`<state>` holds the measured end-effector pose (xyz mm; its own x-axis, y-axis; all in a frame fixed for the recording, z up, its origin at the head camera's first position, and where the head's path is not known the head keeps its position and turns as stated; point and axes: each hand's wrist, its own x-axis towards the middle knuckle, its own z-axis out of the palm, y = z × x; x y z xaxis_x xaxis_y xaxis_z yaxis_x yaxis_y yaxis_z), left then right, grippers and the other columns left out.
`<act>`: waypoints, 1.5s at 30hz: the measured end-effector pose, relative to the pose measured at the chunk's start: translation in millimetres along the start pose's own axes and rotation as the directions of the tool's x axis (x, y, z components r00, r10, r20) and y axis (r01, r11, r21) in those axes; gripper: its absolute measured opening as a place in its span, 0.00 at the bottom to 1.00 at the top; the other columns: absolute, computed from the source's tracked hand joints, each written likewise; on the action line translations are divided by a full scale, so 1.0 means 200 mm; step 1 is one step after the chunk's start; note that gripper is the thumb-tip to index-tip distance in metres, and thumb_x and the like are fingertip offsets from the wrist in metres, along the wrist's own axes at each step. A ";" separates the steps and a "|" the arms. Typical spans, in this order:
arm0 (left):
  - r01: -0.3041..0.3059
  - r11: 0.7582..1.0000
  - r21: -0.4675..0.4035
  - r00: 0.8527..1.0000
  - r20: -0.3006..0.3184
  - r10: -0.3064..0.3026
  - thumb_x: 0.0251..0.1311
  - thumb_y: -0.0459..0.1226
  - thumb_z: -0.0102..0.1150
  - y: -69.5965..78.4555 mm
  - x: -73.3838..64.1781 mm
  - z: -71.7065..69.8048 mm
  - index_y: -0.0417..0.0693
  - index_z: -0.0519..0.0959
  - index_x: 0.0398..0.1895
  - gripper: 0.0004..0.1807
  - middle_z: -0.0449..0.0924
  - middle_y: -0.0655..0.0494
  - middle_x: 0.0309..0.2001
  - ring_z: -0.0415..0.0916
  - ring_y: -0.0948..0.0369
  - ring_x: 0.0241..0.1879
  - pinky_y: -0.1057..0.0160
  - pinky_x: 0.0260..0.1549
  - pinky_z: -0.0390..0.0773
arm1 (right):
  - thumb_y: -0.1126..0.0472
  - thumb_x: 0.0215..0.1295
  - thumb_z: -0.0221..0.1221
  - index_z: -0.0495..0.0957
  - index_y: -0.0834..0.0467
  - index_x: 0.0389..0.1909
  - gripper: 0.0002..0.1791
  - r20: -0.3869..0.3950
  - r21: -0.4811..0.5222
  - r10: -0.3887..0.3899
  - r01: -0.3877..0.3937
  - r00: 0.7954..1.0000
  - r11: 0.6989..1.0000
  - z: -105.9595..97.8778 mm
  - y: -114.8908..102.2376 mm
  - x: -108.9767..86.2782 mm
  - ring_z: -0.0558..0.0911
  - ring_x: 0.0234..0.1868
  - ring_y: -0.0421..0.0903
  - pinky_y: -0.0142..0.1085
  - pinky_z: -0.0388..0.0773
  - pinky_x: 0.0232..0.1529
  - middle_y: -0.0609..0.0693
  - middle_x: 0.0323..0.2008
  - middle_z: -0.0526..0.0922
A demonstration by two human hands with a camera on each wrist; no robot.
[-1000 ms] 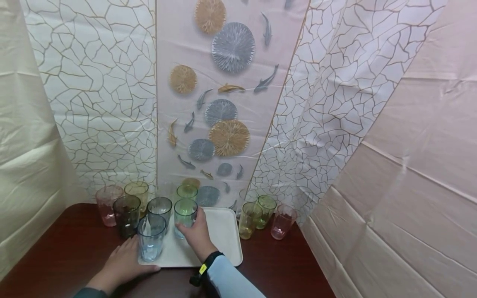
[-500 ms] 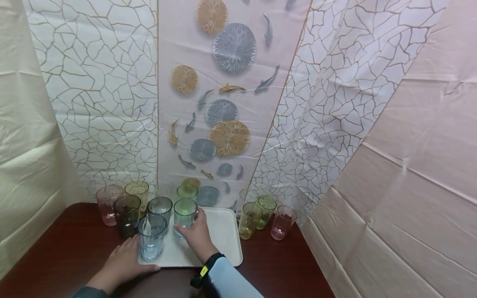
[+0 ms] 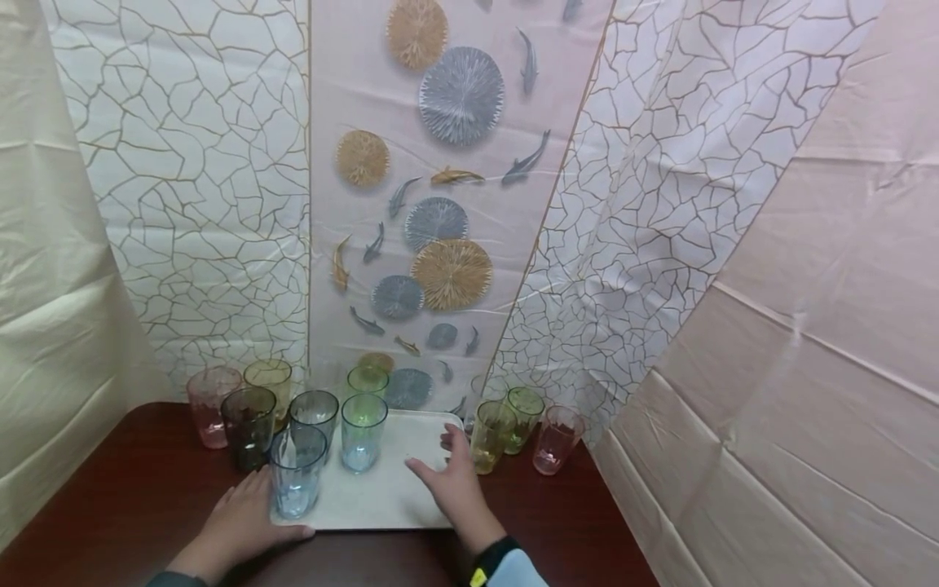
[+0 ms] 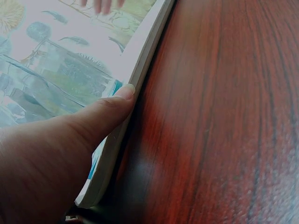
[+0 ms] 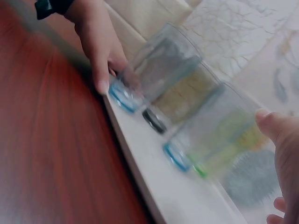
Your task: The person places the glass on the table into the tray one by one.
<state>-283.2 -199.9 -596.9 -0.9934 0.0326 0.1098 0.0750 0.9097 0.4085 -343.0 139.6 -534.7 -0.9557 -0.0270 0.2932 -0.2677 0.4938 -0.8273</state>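
Observation:
My left hand (image 3: 238,522) holds the near left corner of a white tray (image 3: 392,499), its thumb (image 4: 110,109) on the front edge. Right beside those fingers, a clear blue drinking glass (image 3: 296,493) stands upright on the tray. A second blue glass (image 3: 359,458) stands farther in, with a green-tinted glass (image 3: 368,377) behind it and a grey glass (image 3: 315,408) to its left. My right hand (image 3: 460,493) is over the tray's right side, thumb and fingers spread and nothing between them, apart from the second blue glass.
To the tray's left, a pink glass (image 3: 209,408), a dark glass (image 3: 249,432) and a yellow glass (image 3: 269,377) stand close together. Right of the tray are a yellow glass (image 3: 493,436), a green glass (image 3: 525,424) and a pink glass (image 3: 559,440). Patterned cloth (image 3: 433,342) backs the table.
My right hand has let go of the second blue glass and moved right, its fingers spreading. That glass stays standing on the tray. The left hand keeps its place at the corner.

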 end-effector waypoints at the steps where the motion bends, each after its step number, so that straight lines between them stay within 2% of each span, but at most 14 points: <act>1: -0.002 1.000 0.003 1.000 -0.002 0.002 0.33 0.83 0.61 0.01 0.00 0.00 0.17 0.56 0.74 0.84 0.57 0.18 0.72 0.55 0.26 0.70 0.24 0.64 0.58 | 0.37 0.54 0.75 0.62 0.61 0.76 0.56 -0.017 -0.008 -0.009 0.009 1.000 1.000 -0.04 0.03 -0.02 0.75 0.64 0.57 0.56 0.76 0.62 0.61 0.63 0.75; 7: -0.016 1.000 0.017 1.000 -0.014 0.017 0.34 0.83 0.61 0.01 -0.01 -0.01 0.16 0.58 0.73 0.83 0.58 0.18 0.72 0.56 0.26 0.69 0.24 0.64 0.59 | 0.44 0.55 0.76 0.68 0.64 0.70 0.49 -0.162 0.015 -0.007 0.009 0.987 1.000 -0.27 0.20 -0.11 0.78 0.59 0.61 0.57 0.78 0.60 0.65 0.60 0.76; 11: -0.023 0.999 0.022 0.999 -0.026 0.024 0.34 0.83 0.61 0.00 -0.01 0.00 0.15 0.58 0.72 0.83 0.58 0.18 0.71 0.56 0.26 0.69 0.24 0.64 0.60 | 0.45 0.55 0.77 0.71 0.62 0.67 0.45 -0.281 0.048 0.050 -0.039 0.958 0.998 -0.38 0.29 -0.15 0.79 0.57 0.61 0.57 0.79 0.57 0.64 0.58 0.78; 14: -0.031 0.999 0.015 0.999 -0.037 0.032 0.34 0.83 0.61 -0.01 -0.01 0.01 0.15 0.58 0.72 0.84 0.58 0.17 0.71 0.56 0.25 0.69 0.24 0.64 0.59 | 0.45 0.55 0.77 0.72 0.62 0.66 0.43 -0.365 0.043 0.084 -0.073 0.927 0.996 -0.47 0.35 -0.15 0.79 0.57 0.61 0.57 0.79 0.57 0.64 0.57 0.80; 18: -0.037 0.999 0.005 0.998 -0.050 0.037 0.33 0.84 0.60 -0.02 -0.01 0.02 0.16 0.58 0.73 0.84 0.58 0.18 0.71 0.57 0.26 0.69 0.24 0.63 0.60 | 0.48 0.55 0.77 0.69 0.65 0.65 0.44 -0.468 0.040 0.087 -0.077 0.879 0.996 -0.59 0.44 -0.09 0.81 0.54 0.62 0.56 0.81 0.54 0.65 0.56 0.78; 21: -0.036 0.999 0.005 0.998 -0.054 0.036 0.33 0.84 0.60 -0.02 -0.01 0.03 0.16 0.58 0.73 0.84 0.58 0.18 0.71 0.57 0.25 0.68 0.23 0.63 0.59 | 0.49 0.56 0.77 0.66 0.67 0.67 0.46 -0.524 0.017 0.109 -0.118 0.844 0.993 -0.67 0.50 -0.01 0.79 0.55 0.63 0.55 0.80 0.54 0.66 0.56 0.73; 24: -0.028 1.000 0.007 0.998 -0.048 0.029 0.33 0.84 0.60 -0.02 -0.01 0.03 0.16 0.58 0.73 0.84 0.58 0.18 0.72 0.56 0.25 0.69 0.23 0.63 0.58 | 0.49 0.58 0.76 0.60 0.68 0.71 0.50 -0.535 -0.013 0.159 -0.197 0.830 0.980 -0.75 0.56 0.09 0.72 0.60 0.65 0.58 0.74 0.60 0.69 0.60 0.67; 26: -0.026 1.000 0.004 0.999 -0.047 0.026 0.33 0.84 0.60 -0.02 -0.01 0.03 0.16 0.58 0.73 0.84 0.57 0.18 0.72 0.56 0.25 0.69 0.23 0.63 0.58 | 0.48 0.58 0.75 0.55 0.69 0.75 0.55 -0.524 -0.026 0.182 -0.230 0.832 0.973 -0.79 0.60 0.15 0.68 0.64 0.67 0.60 0.69 0.65 0.72 0.65 0.63; 28: -0.026 1.000 0.005 0.998 -0.049 0.026 0.33 0.84 0.60 -0.02 -0.01 0.03 0.16 0.58 0.73 0.84 0.58 0.17 0.71 0.56 0.25 0.69 0.23 0.63 0.58 | 0.48 0.58 0.75 0.50 0.67 0.78 0.59 -0.505 -0.026 0.182 -0.226 0.844 0.974 -0.82 0.65 0.20 0.64 0.69 0.68 0.61 0.65 0.69 0.73 0.70 0.59; 33: -0.030 1.000 0.007 0.998 -0.055 0.031 0.33 0.84 0.59 -0.02 -0.01 0.02 0.16 0.58 0.72 0.84 0.58 0.17 0.71 0.56 0.25 0.68 0.23 0.63 0.58 | 0.48 0.58 0.76 0.41 0.59 0.84 0.65 -0.416 0.039 0.164 -0.163 0.895 0.986 -0.86 0.74 0.30 0.57 0.76 0.64 0.60 0.58 0.75 0.69 0.78 0.53; 37: -0.030 1.000 0.004 0.998 -0.059 0.031 0.33 0.84 0.60 -0.02 -0.01 0.02 0.16 0.58 0.72 0.84 0.57 0.17 0.71 0.56 0.25 0.69 0.23 0.63 0.58 | 0.45 0.60 0.74 0.35 0.56 0.85 0.67 -0.335 0.083 0.188 -0.170 0.923 0.982 -0.88 0.78 0.35 0.52 0.78 0.63 0.61 0.55 0.75 0.67 0.80 0.48; 40: -0.021 1.000 0.002 0.999 -0.042 0.021 0.33 0.84 0.59 -0.03 -0.01 0.02 0.15 0.57 0.73 0.84 0.57 0.17 0.72 0.55 0.25 0.69 0.23 0.64 0.57 | 0.43 0.61 0.73 0.35 0.56 0.85 0.67 -0.306 0.086 0.204 -0.186 0.930 0.979 -0.89 0.79 0.36 0.50 0.79 0.63 0.63 0.53 0.75 0.67 0.81 0.46; 45: -0.018 1.000 0.009 1.000 -0.023 0.019 0.34 0.84 0.59 -0.02 0.00 0.02 0.15 0.57 0.73 0.85 0.57 0.17 0.72 0.55 0.25 0.69 0.23 0.64 0.58 | 0.41 0.60 0.73 0.39 0.58 0.85 0.66 -0.308 0.083 0.229 -0.214 0.923 0.973 -0.90 0.81 0.37 0.50 0.79 0.63 0.62 0.52 0.76 0.68 0.80 0.48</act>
<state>-283.2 -202.5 -602.2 -0.9896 0.0400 0.1380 0.0924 0.9127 0.3981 -435.0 372.8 -560.5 -0.9059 0.3564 0.2288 -0.0663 0.4142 -0.9078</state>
